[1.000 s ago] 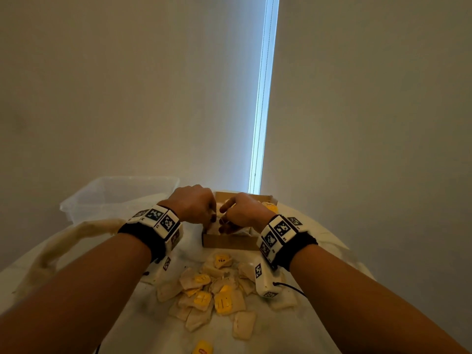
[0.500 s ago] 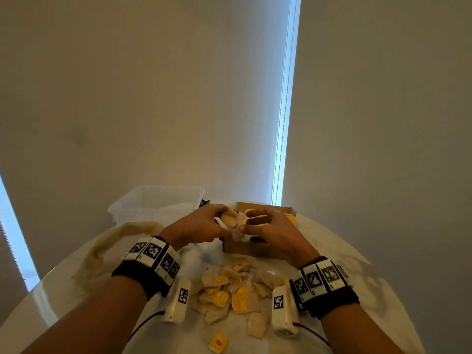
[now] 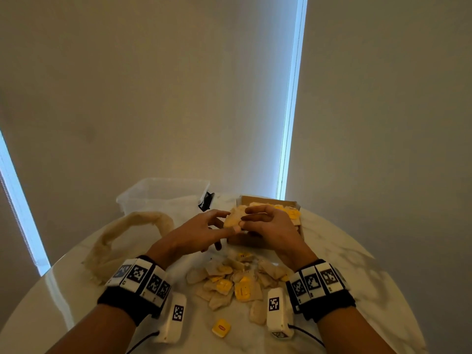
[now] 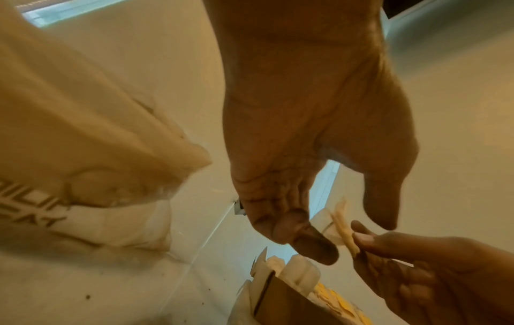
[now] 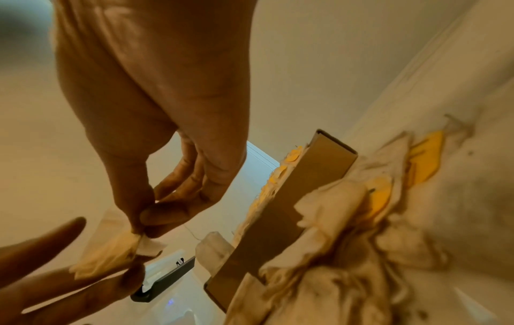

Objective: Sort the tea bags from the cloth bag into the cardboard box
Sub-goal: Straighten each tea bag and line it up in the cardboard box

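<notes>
A beige tea bag [image 3: 233, 218] hangs above the near left corner of the cardboard box [image 3: 255, 242]. My right hand [image 3: 242, 221] pinches the tea bag [image 5: 111, 252] between thumb and forefinger [image 5: 166, 213]. My left hand [image 3: 224, 222] reaches in from the left with straight fingers on either side of the tea bag [image 4: 343, 228], and it does not grip it. The box [image 5: 278, 211] holds several tea bags with yellow tags. A pile of loose tea bags [image 3: 229, 279] lies on the table in front of the box. The cloth bag [image 3: 120, 241] lies slack to the left.
A clear plastic tub [image 3: 158, 198] stands at the back left with a small black object [image 3: 206, 201] beside it. One yellow tag [image 3: 221, 327] lies alone near the front. The round white marble table [image 3: 357, 264] drops off close on all sides.
Both hands have come up from the box's near edge with a tea bag between them. The left hand's fingers have straightened. The head view has tilted and shifted left.
</notes>
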`<act>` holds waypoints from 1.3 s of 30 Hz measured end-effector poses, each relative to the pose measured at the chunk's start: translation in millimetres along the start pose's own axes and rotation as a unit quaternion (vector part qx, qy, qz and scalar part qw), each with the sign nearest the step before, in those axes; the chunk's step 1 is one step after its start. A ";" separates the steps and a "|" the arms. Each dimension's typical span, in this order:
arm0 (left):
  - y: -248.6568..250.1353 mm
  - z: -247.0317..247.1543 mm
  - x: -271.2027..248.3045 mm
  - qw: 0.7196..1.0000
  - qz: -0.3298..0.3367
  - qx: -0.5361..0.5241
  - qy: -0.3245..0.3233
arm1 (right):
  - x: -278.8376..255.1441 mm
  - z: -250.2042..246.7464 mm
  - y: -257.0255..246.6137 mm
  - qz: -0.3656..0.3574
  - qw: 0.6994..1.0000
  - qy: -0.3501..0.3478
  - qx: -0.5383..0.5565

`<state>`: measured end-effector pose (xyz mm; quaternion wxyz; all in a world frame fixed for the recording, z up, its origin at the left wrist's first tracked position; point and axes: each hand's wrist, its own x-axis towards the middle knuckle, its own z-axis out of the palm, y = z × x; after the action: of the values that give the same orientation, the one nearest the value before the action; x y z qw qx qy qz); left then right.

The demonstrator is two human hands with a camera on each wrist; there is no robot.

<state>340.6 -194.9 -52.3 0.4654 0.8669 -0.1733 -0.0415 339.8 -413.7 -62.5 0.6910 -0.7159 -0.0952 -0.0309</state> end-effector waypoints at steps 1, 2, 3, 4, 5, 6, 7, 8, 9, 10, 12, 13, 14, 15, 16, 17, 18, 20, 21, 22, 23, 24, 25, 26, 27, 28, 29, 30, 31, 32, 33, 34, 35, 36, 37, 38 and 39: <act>-2.3 0.3 -1.1 1.000 0.001 -0.017 0.021 | -0.7 -0.3 0.5 -0.005 1.000 0.001 0.002; -4.3 1.3 -2.1 0.998 0.003 -0.039 0.045 | -1.5 -0.3 1.3 -0.007 1.000 0.001 0.004; -5.6 2.5 -3.1 0.996 0.007 -0.063 0.066 | -2.1 0.4 2.0 -0.005 1.000 -0.001 0.005; -6.4 3.4 -3.9 0.993 0.013 -0.082 0.083 | -2.7 1.2 2.9 -0.003 1.000 -0.003 0.005; -6.4 4.5 -4.3 0.991 0.022 -0.095 0.094 | -3.3 2.3 3.1 -0.003 1.000 -0.006 0.004; -5.9 5.4 -4.0 0.989 0.031 -0.101 0.102 | -3.9 2.9 2.9 -0.004 1.000 -0.005 0.001; -5.6 5.7 -3.5 0.988 0.038 -0.104 0.108 | -4.4 2.8 2.0 -0.009 1.000 -0.001 -0.006; -5.3 5.3 -3.2 0.987 0.041 -0.105 0.116 | -4.5 1.1 1.1 -0.017 1.000 0.011 -0.013; -4.6 4.3 -3.3 0.986 0.042 -0.109 0.123 | -4.8 -1.5 -0.7 -0.028 0.999 0.030 -0.016; -4.2 3.2 -3.4 0.984 0.042 -0.115 0.130 | -5.9 -5.2 -2.9 -0.039 0.998 0.051 -0.014; -2.7 1.5 -3.7 0.982 0.045 -0.124 0.138 | -8.3 -12.0 -7.7 -0.054 0.995 0.078 0.003; -1.8 1.2 -4.0 0.981 0.043 -0.127 0.139 | -9.5 -13.8 -9.4 -0.055 0.996 0.077 0.011; -0.7 1.3 -4.3 0.981 0.040 -0.132 0.138 | -11.0 -14.1 -10.4 -0.051 0.996 0.065 0.017; 0.8 2.2 -4.5 0.980 0.035 -0.140 0.134 | -12.9 -12.8 -11.3 -0.045 0.998 0.047 0.018; 2.3 3.5 -5.1 0.980 0.032 -0.148 0.131 | -15.0 -10.4 -11.6 -0.035 0.999 0.023 0.016; 4.1 4.7 -6.1 0.979 0.029 -0.156 0.127 | -16.8 -7.5 -12.0 -0.022 1.000 -0.005 0.014; 6.0 5.6 -7.6 0.979 0.028 -0.163 0.120 | -18.3 -5.2 -11.9 -0.011 0.999 -0.032 0.013; 8.6 5.6 -9.8 0.980 0.025 -0.165 0.106 | -20.2 -2.8 -11.0 -0.005 0.998 -0.066 0.018; 9.3 5.0 -10.5 0.982 0.023 -0.158 0.099 | -20.9 -2.4 -10.7 -0.007 0.997 -0.071 0.026; 9.4 4.1 -10.9 0.984 0.020 -0.151 0.091 | -21.0 -2.4 -10.5 -0.008 0.997 -0.068 0.037; 9.2 3.4 -10.9 0.985 0.016 -0.147 0.085 | -21.2 -2.8 -10.7 -0.010 0.997 -0.062 0.045; 8.6 2.7 -10.9 0.986 0.012 -0.147 0.082 | -20.6 -3.2 -10.4 -0.014 0.997 -0.054 0.045; 8.3 2.2 -10.8 0.985 0.009 -0.150 0.084 | -20.1 -3.5 -10.1 -0.018 0.998 -0.046 0.042; 8.1 1.9 -11.2 0.984 0.007 -0.154 0.090 | -20.1 -3.3 -9.9 -0.019 0.998 -0.044 0.041; 8.1 1.8 -11.1 0.983 0.007 -0.157 0.097 | -20.5 -2.7 -9.8 -0.016 0.998 -0.045 0.046; 9.0 1.8 -11.0 0.982 0.008 -0.160 0.103 | -20.9 -1.9 -9.9 -0.014 0.997 -0.050 0.052; 9.6 2.2 -10.3 0.981 0.010 -0.162 0.109 | -21.0 -0.9 -10.0 -0.015 0.997 -0.054 0.057; 10.0 2.7 -9.3 0.979 0.013 -0.165 0.115 | -21.4 -0.1 -10.1 -0.019 0.997 -0.055 0.060; 10.5 3.1 -8.5 0.978 0.015 -0.168 0.122 | -21.2 0.6 -10.4 -0.025 0.997 -0.050 0.058; 11.1 3.6 -8.1 0.976 0.016 -0.172 0.129 | -20.5 0.8 -9.9 -0.033 0.997 -0.040 0.049; 11.7 4.0 -7.7 0.975 0.018 -0.174 0.136 | -20.1 0.6 -9.5 -0.041 0.998 -0.029 0.034; 11.8 4.6 -7.7 0.974 0.020 -0.176 0.142 | -19.5 0.4 -8.6 -0.046 0.999 -0.020 0.018; 12.0 5.4 -8.1 0.973 0.023 -0.177 0.147 | -19.0 0.0 -7.2 -0.048 0.999 -0.017 0.008; 12.1 6.2 -9.1 0.972 0.024 -0.180 0.150 | -18.7 -0.2 -6.2 -0.046 0.999 -0.019 0.007; 11.9 6.8 -9.6 0.971 0.026 -0.184 0.152 | -18.6 -0.3 -5.5 -0.040 0.999 -0.025 0.014; 11.6 7.0 -10.5 0.970 0.026 -0.188 0.153 | -18.7 0.1 -5.5 -0.032 0.999 -0.033 0.021; 11.0 7.1 -11.1 0.969 0.025 -0.190 0.153 | -18.6 0.3 -5.6 -0.027 0.999 -0.039 0.023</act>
<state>325.7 -202.4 -48.3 0.6439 0.7537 -0.1108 0.0710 320.6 -415.0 -60.4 0.7018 -0.6977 -0.1425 -0.0195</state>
